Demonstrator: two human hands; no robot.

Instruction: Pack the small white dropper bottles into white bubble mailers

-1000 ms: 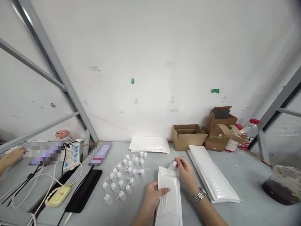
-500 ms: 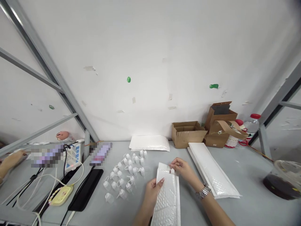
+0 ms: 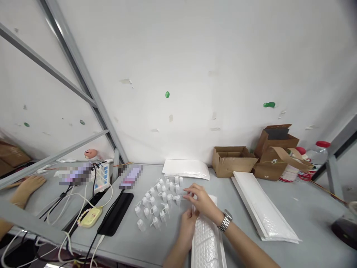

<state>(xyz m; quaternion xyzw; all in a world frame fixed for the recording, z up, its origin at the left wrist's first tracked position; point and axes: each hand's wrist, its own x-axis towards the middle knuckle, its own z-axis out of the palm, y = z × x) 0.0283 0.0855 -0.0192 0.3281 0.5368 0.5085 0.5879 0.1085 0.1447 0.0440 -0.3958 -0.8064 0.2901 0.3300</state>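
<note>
While one white envelope [image 3: 208,243] lies at the near side of the tabletop [image 3: 312,212], the left hand [image 3: 188,225] grasps it near its top edge. The right hand [image 3: 203,201] is released, thumb and fingers parted, its palm over the top of this envelope and its fingertips pointing at the bottles [image 3: 155,211]. These small, cloudy-white bottles number about twenty, some overlapping too closely for an exact count. One watch [image 3: 225,220] circles the right wrist.

To the right of the right hand lies one pile [image 3: 262,206] of at least two more envelopes; a second pile [image 3: 185,169] sits by the wall, its count unclear. Beyond stand one open carton [image 3: 235,166], one brown bag [image 3: 267,167] and one red-capped jar [image 3: 319,153]. One tub [image 3: 346,229] with dark contents is cut off at the right edge.

Left of the bottles are one black pad [image 3: 119,214], one yellow case [image 3: 90,217], two pixelated screens [image 3: 131,176] and one power strip [image 3: 102,176]. Farther left, past the metal frame [image 3: 108,134], rests one hand of a co-worker [image 3: 32,184].
</note>
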